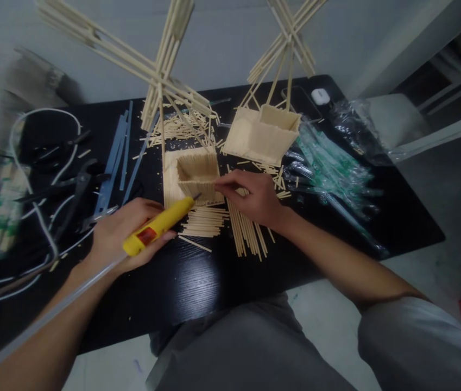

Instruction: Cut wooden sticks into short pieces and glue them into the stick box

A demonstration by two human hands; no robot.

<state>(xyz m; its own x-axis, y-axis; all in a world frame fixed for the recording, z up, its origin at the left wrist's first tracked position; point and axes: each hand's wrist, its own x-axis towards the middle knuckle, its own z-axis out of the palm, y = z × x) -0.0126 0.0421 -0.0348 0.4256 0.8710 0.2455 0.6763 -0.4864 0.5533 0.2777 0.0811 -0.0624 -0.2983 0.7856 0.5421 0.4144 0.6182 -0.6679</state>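
My left hand [122, 234] is closed around a yellow glue gun [157, 225] whose tip points at the front wall of a small house built of thin wooden sticks [195, 172]. My right hand [254, 196] pinches a stick against that same wall, fingers pressed together at the house's front right corner. A clear glue stick runs back from the gun along my left forearm. Loose sticks [246, 231] lie in piles under and in front of both hands.
A second stick house with a windmill frame [263, 133] stands behind on the black table [189, 282]. Pliers, cutters and white cables [57, 179] lie at the left, blue strips [113, 157] beside them, plastic packets [332, 165] at the right.
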